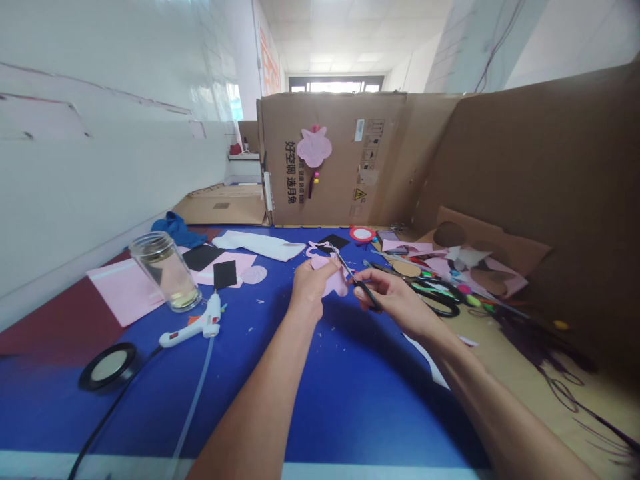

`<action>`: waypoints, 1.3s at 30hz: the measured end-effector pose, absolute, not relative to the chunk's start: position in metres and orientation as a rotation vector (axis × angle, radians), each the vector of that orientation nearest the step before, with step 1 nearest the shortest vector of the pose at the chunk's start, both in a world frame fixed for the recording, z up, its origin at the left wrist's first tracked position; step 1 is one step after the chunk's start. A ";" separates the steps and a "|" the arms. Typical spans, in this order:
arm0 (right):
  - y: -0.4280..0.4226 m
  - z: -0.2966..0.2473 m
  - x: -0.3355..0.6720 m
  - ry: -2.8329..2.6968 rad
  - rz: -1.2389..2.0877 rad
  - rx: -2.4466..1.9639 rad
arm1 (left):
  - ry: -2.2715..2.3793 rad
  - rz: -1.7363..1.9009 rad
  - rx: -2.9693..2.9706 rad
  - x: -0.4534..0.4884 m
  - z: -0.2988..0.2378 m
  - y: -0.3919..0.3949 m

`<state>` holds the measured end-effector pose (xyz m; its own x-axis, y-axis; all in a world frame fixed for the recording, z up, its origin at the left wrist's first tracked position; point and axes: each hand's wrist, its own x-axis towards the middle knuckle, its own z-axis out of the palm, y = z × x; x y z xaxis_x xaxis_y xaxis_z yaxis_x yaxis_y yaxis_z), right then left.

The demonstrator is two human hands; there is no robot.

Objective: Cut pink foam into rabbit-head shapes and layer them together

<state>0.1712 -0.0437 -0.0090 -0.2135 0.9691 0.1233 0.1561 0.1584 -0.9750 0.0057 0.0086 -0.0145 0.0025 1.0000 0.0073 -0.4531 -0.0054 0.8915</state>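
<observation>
Over the middle of the blue table, my left hand (311,288) pinches a pink cut-out piece (336,279) that looks like felt or paper. My right hand (387,293) is closed round the black handles of a pair of scissors (367,293), whose blades lie against the pink piece. A narrow pink strip curls up from its far edge. Just behind is a black square (334,243) lying flat. A finished-looking pink flower shape (314,147) hangs on the cardboard beyond, with beads below it.
To the left are a white glue gun (197,327) with its cord, a glass jar (167,272), a black tape roll (109,365) and pink sheets (125,288). Larger scissors (435,297) and scraps crowd the right. Cardboard walls (385,167) enclose the back and right.
</observation>
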 end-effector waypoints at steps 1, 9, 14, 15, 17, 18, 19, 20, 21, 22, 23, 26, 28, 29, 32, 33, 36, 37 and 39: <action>-0.044 -0.009 0.171 -1.550 1.162 -1.122 | 0.850 1.394 0.860 0.006 -0.015 0.009; -0.034 -0.018 0.177 -1.413 1.083 -1.198 | 0.825 1.363 0.836 0.004 -0.018 0.013; -0.024 -0.025 0.188 -1.380 0.925 -1.341 | 0.784 1.365 0.790 0.002 -0.022 0.018; -0.023 -0.027 0.191 -1.411 0.891 -1.372 | 0.777 1.373 0.778 0.002 -0.022 0.018; -0.020 -0.032 0.195 -1.497 0.780 -1.456 | 0.763 1.383 0.756 0.003 -0.022 0.019; -0.019 -0.035 0.197 -1.544 0.710 -1.507 | 0.759 1.384 0.750 0.003 -0.022 0.019; -0.019 -0.037 0.198 -1.589 0.647 -1.556 | 0.757 1.383 0.746 0.003 -0.022 0.019; -0.018 -0.039 0.198 -1.634 0.596 -1.598 | 0.757 1.381 0.743 0.003 -0.021 0.019; -0.019 -0.041 0.198 -1.677 0.563 -1.632 | 0.758 1.381 0.738 0.003 -0.020 0.019; -0.019 -0.042 0.198 -1.714 0.546 -1.656 | 0.761 1.382 0.727 0.003 -0.019 0.018; -0.020 -0.042 0.197 -1.746 0.534 -1.671 | 0.764 1.383 0.713 0.003 -0.019 0.018; -0.022 -0.041 0.195 -1.797 0.500 -1.695 | 0.788 1.380 0.670 0.003 -0.016 0.018; -0.022 -0.040 0.195 -1.797 0.479 -1.700 | 0.806 1.372 0.651 0.003 -0.016 0.018; -0.022 -0.040 0.195 -1.794 0.473 -1.702 | 0.810 1.366 0.648 0.004 -0.015 0.018; -0.020 -0.042 0.196 -1.760 0.502 -1.678 | 0.816 1.352 0.639 0.004 -0.015 0.018; -0.019 -0.042 0.196 -1.738 0.540 -1.644 | 0.820 1.345 0.638 0.003 -0.015 0.018; -0.017 -0.041 0.196 -1.574 0.747 -1.489 | 0.830 1.325 0.631 0.003 -0.015 0.017; -0.017 -0.039 0.195 -1.491 0.831 -1.442 | 0.825 1.320 0.631 0.002 -0.015 0.017; -0.018 -0.034 0.195 -1.325 0.980 -1.359 | 0.800 1.321 0.633 0.002 -0.016 0.017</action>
